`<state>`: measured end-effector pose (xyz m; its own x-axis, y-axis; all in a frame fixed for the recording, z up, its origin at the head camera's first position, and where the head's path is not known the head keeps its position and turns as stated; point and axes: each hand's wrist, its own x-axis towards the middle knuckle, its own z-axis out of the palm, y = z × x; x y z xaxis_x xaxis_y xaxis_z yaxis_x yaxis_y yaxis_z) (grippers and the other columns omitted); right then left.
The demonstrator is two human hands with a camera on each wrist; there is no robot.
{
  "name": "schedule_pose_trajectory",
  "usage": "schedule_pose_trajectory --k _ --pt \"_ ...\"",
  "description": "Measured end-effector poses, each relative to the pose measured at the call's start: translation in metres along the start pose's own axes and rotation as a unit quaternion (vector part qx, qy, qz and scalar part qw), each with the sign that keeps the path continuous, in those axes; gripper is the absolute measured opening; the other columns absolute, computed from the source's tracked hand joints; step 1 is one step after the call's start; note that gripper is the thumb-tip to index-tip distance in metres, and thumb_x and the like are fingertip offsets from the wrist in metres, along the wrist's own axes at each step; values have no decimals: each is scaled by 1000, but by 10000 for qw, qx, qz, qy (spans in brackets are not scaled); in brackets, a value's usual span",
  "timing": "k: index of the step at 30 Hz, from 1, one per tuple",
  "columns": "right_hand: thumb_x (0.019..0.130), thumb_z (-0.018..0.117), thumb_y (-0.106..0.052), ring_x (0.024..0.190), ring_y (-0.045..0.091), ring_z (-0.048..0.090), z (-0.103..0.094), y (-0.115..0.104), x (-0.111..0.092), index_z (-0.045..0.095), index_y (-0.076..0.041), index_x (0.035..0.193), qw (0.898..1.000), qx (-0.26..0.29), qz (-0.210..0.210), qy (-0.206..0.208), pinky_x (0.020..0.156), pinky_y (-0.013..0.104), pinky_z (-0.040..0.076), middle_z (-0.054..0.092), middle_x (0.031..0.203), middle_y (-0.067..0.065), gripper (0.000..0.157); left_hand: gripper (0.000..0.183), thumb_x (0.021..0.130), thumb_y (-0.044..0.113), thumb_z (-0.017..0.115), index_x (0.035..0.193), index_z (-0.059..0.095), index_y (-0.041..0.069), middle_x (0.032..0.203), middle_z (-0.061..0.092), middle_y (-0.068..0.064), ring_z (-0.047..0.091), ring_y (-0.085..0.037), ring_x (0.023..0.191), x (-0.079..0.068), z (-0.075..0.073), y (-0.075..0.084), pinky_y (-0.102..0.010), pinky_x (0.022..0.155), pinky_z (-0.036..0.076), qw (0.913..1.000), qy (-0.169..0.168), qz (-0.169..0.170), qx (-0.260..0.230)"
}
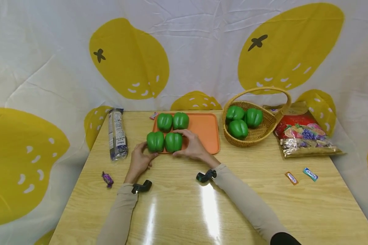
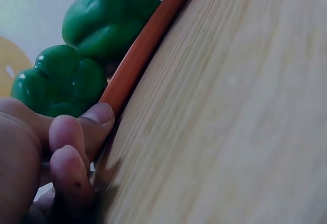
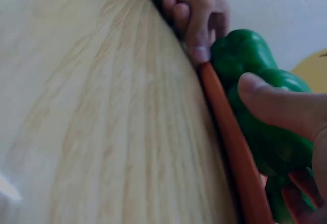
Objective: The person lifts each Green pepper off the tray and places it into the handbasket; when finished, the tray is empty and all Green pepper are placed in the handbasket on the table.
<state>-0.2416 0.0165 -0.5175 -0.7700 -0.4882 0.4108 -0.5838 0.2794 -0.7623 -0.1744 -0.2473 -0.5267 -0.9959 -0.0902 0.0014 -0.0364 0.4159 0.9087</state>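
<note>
An orange tray (image 1: 203, 132) lies near the back of the table with several green bell peppers on its left part. My right hand (image 1: 194, 146) grips the front right bell pepper (image 1: 173, 142), thumb on its near side and fingers over its far side. Beside it sits the front left bell pepper (image 1: 155, 142). My left hand (image 1: 140, 160) holds the tray's front left corner. Its thumb presses the tray rim (image 2: 118, 88) in the left wrist view, while its other fingers are curled close by. Two more peppers, including the back right pepper (image 1: 181, 120), stand behind.
Right of the tray stands a wicker basket (image 1: 265, 131) with three peppers. A candy bag (image 1: 306, 132) lies beyond it, two small wrapped candies (image 1: 291, 178) nearer. On the left are a plastic-wrapped package (image 1: 118, 134) and a purple candy (image 1: 107, 179). Another candy (image 1: 153, 116) touches the tray's back corner.
</note>
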Motion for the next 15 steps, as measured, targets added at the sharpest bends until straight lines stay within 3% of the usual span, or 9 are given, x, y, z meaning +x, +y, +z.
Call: schedule_pose_trajectory --k 4,7,11,15 --pt "57 98 -29 124 17 56 -23 -12 -6 60 -18 135 9999 67 -123 -40 103 43 50 59 137 -4 88 71 77 17 86 139 53 8 114 51 -16 57 -18 43 3 1 -1 -42 36 53 9999 -64 -96 -101" --pt "56 99 -29 123 19 58 -55 -29 -12 62 -17 134 9989 61 -448 74 103 43 51 61 135 0 88 70 77 18 87 139 55 12 93 56 -15 53 -16 37 2 1 -2 -42 32 50 9998 -77 -146 -127" --pt "54 99 -13 119 24 60 -115 -57 -22 63 -5 132 9965 256 -727 323 102 41 52 63 131 11 87 71 78 20 86 141 54 15 71 56 -13 49 -15 31 0 -2 -1 -41 28 45 9996 -152 -222 -57" --pt "53 93 10 118 20 59 -182 -74 -40 60 4 131 9951 711 -331 608 100 30 53 61 132 14 85 71 79 23 85 142 54 15 70 56 -12 48 -15 31 -1 -4 1 -41 28 45 9995 -207 -257 3"
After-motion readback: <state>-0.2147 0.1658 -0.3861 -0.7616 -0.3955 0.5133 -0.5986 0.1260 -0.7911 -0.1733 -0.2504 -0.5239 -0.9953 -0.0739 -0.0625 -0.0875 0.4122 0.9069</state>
